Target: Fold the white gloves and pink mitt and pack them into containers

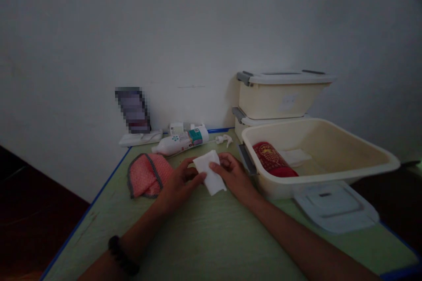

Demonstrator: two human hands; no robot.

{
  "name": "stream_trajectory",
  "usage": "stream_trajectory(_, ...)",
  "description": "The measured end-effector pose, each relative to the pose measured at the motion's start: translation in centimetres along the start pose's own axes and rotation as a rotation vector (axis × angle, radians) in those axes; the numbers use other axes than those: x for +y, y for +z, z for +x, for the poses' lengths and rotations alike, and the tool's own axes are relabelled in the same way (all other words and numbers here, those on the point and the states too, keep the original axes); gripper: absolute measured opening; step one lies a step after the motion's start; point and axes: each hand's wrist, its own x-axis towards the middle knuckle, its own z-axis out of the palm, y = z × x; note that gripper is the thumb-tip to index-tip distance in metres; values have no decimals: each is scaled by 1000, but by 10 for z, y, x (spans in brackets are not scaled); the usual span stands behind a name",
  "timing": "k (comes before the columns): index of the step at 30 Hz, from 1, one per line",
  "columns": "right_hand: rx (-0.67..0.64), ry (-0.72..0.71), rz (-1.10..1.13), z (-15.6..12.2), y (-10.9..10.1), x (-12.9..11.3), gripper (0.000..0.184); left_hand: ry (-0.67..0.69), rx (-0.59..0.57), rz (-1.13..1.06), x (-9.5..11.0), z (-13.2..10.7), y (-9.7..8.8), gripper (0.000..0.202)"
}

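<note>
Tissue or thin cloth (from my remote seat I can't tell which), the white sheet sits at the frame's centre, above the green table. I have the left hand and right hand half curled, pinching it from either side. I judge the folding partway along: it looks small and flat, but its lower edge is uneven, and setting it down is left to do. The tub at right already holds a red bundle.
</note>
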Motion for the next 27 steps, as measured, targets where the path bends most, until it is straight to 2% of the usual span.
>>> stream_trajectory(3,25,-19,-17,1,0,1,28,-7,34,-5,2,1,-1,30)
stream_trajectory(6,67,-12,-76,0,0,-2,27,-30,119,42,5,2,-3,29)
stream_trajectory(9,48,-18,-101,-2,0,-4,27,-76,160,66,7,2,-4,28)
stream_trajectory(13,38,-28,-25,-2,1,-2,28,-65,161,4,9,2,-3,29)
stream_trajectory(17,61,-43,24,-1,2,3,27,-143,237,26,13,1,-2,37)
stream_trajectory(27,-23,-103,160,-3,8,-3,28,-127,262,-40,11,2,-2,32)
